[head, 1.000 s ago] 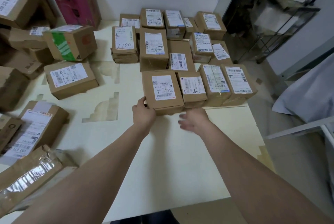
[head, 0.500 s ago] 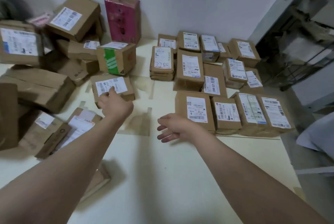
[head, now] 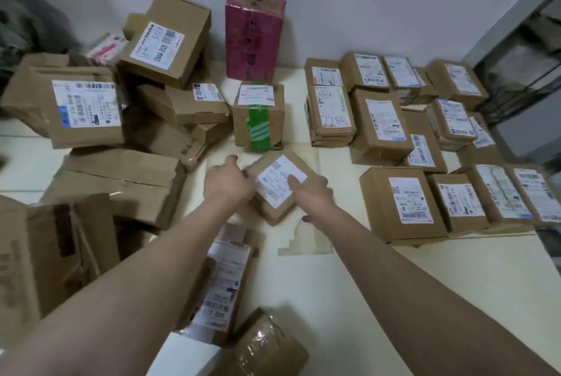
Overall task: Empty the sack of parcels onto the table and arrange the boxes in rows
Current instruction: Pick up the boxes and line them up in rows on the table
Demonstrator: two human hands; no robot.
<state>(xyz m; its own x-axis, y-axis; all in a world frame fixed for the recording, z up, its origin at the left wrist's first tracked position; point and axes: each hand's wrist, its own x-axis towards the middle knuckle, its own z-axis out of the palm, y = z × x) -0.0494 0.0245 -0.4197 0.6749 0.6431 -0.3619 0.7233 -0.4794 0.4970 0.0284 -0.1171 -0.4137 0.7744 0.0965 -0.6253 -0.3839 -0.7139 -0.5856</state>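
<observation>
Cardboard box [head: 277,185] sits gripped between left hand [head: 227,185] and right hand [head: 314,195].

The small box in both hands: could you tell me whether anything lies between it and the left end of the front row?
Nothing visible does. Between the small box and the front row's leftmost box lies only bare table with a flat tape patch.

Both arms stretch toward twelve o'clock; left hand [head: 229,184] grips the small box [head: 273,185] at nine o'clock, right hand [head: 312,193] at three.
</observation>
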